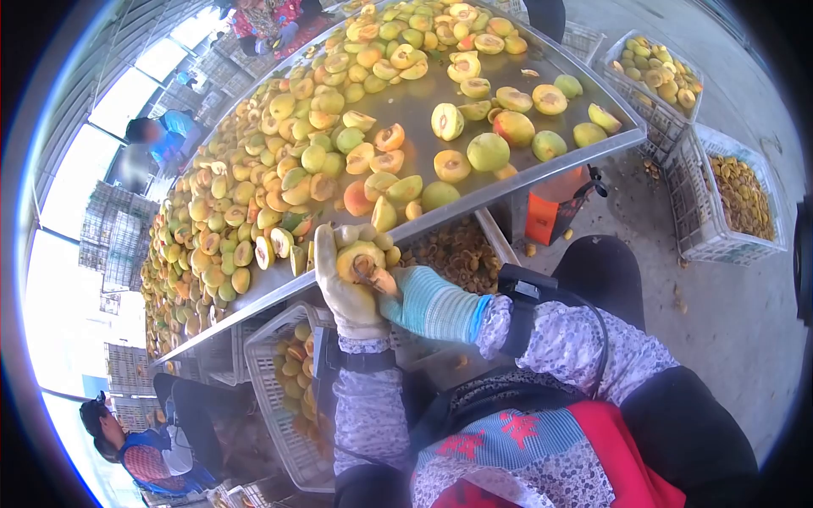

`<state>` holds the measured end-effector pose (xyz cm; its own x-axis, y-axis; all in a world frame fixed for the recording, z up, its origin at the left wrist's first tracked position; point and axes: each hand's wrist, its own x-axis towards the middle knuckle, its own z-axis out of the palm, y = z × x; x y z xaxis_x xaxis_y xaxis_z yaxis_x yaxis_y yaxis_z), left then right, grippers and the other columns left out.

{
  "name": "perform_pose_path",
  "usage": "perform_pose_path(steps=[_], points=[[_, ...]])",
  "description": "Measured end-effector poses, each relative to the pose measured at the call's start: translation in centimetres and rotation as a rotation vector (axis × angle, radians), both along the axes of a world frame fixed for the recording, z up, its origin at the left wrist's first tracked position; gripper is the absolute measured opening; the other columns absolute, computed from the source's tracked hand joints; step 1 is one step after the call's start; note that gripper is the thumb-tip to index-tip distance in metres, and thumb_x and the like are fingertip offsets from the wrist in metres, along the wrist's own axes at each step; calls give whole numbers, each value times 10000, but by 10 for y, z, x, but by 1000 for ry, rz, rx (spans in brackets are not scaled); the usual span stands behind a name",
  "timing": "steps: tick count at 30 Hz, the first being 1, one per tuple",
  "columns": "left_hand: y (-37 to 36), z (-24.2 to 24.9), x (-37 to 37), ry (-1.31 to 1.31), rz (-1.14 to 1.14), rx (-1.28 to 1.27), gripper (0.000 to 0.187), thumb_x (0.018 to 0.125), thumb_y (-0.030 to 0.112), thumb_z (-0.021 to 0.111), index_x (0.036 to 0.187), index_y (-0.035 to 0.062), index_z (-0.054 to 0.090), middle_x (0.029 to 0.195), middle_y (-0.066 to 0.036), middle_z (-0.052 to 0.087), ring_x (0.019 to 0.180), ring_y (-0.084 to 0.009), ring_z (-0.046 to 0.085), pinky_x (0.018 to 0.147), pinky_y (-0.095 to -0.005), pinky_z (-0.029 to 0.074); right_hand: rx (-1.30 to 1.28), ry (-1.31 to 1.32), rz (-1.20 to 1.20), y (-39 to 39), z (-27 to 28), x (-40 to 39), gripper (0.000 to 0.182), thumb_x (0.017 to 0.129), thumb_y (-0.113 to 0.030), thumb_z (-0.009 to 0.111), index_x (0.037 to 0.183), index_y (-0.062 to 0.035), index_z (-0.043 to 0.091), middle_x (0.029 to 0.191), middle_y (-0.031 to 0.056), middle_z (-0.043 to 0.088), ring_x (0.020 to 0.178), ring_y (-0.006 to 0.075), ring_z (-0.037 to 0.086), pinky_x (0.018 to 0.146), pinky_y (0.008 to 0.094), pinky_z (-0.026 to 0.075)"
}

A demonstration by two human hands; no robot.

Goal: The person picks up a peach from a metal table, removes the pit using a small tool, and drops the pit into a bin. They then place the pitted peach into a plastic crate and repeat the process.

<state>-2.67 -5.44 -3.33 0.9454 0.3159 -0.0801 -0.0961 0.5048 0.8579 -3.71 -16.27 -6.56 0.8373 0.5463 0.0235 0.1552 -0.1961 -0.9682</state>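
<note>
Near the front edge of a metal table [542,169], my left hand [351,292], in a pale glove, is wrapped round a halved yellow fruit [360,261], its cut face showing a brown pit area. My right hand [432,303], in a teal and white striped glove, meets it from the right, with fingers closed at the fruit's cut face. What the right hand grips there is too small to name. Whole and halved fruits [254,186] are heaped on the table just beyond both hands.
Below the table edge are a crate of brown pits [457,254] and a crate of fruits [288,406]. More crates [720,203] stand on the floor at right, near an orange and black bag [546,216]. Other people [152,457] sit at the left and far side.
</note>
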Motion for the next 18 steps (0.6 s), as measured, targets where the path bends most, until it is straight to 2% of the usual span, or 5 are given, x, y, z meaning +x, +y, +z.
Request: perform_pose_path(steps=[5,8,14,15,18], points=[[4,-1,-3,79,-112,161,362,983,432,523,889,85,564,815,-104,620,677,-248,628,551,-356,515,19,30,-19,-1,-20,-2,337,933,-284,523,953,37,622,783,234,659,712,404,655,652,452,543],[9,4,-6,100,-269,36,362,980,419,531,797,107,516,738,-99,585,619,-255,589,524,-356,467,317,610,393,-14,-22,-1,298,940,-320,519,998,-30,554,700,79,565,552,191,559,460,339,479],[17,4,-9,45,-381,161,426,977,409,534,739,56,539,694,-127,593,610,-246,601,534,-351,478,297,318,236,-9,-18,-15,260,968,-310,525,983,-54,565,708,59,585,540,152,550,446,309,450],[13,-1,-9,9,-400,-213,447,981,409,523,736,35,546,665,-132,581,566,-246,575,524,-350,472,255,512,344,-18,-8,-14,236,983,-323,539,984,-90,569,695,26,566,530,123,530,441,287,438],[9,1,-9,-20,-346,-127,446,992,405,513,890,-20,605,750,-149,644,581,-277,624,529,-374,524,464,645,283,-28,-3,-27,221,982,-312,580,1127,-148,550,695,-18,518,534,85,487,448,241,399]])
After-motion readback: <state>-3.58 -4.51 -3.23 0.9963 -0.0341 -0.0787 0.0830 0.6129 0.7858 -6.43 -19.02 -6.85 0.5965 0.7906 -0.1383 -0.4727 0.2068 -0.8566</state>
